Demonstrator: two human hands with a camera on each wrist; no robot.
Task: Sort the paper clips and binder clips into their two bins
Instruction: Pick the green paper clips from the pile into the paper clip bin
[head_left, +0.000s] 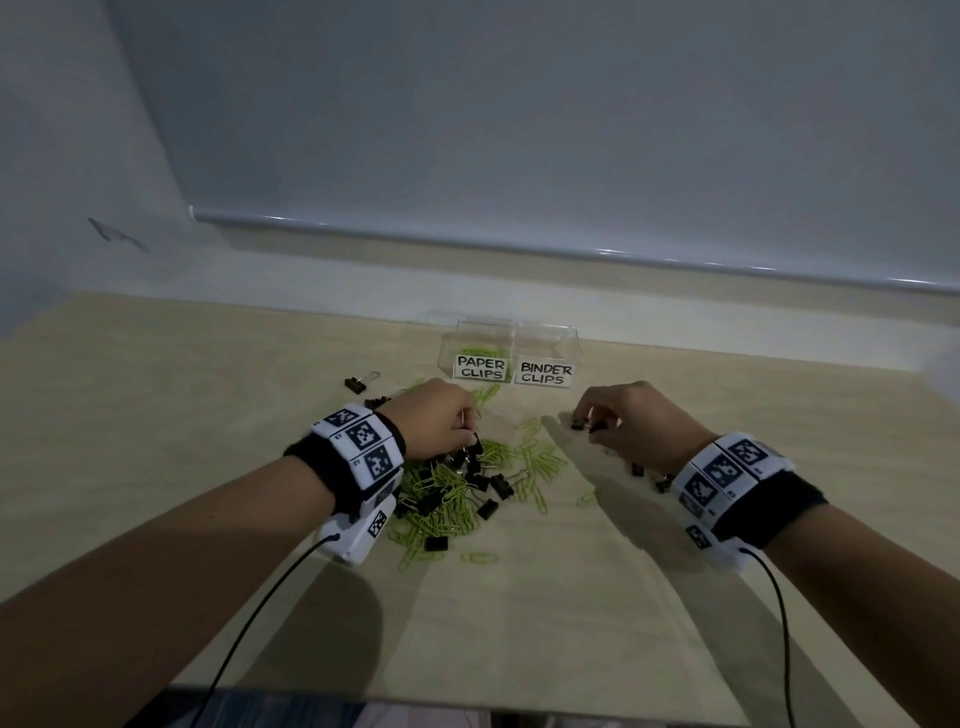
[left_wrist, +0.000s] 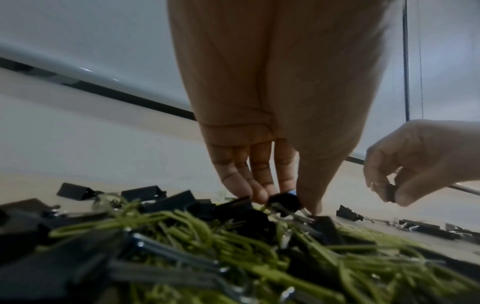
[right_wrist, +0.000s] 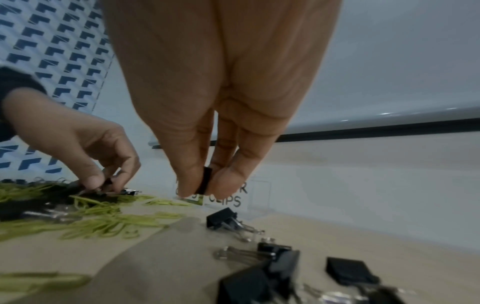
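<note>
Head camera is showing the left hand (head_left: 439, 415) reaching down into the mixed heap (head_left: 457, 488) of thin green paper clips and small black metal binder clips on the pale wooden table (head_left: 156, 415). Its thumb and fingers are pinching one black binder clip (left_wrist: 284, 202) at the top of the heap, probably because a black body is easier to catch than a tangled wire clip. The right hand (head_left: 628, 421), at three o'clock from the heap, is holding another black binder clip (right_wrist: 203, 180) between thumb and fingertips, lifted just above the table.

Two clear plastic bins are standing touching at twelve o'clock: the one labelled PAPER CLIPS (head_left: 480, 366) is already containing some green clips, the one labelled BINDER CLIPS (head_left: 545, 373) is looking empty from here. Several loose binder clips (right_wrist: 259, 273) are lying under the right wrist.

Between the right hand and its bin the table is free, so the way seems short. The table edges are well apart from both hands.
</note>
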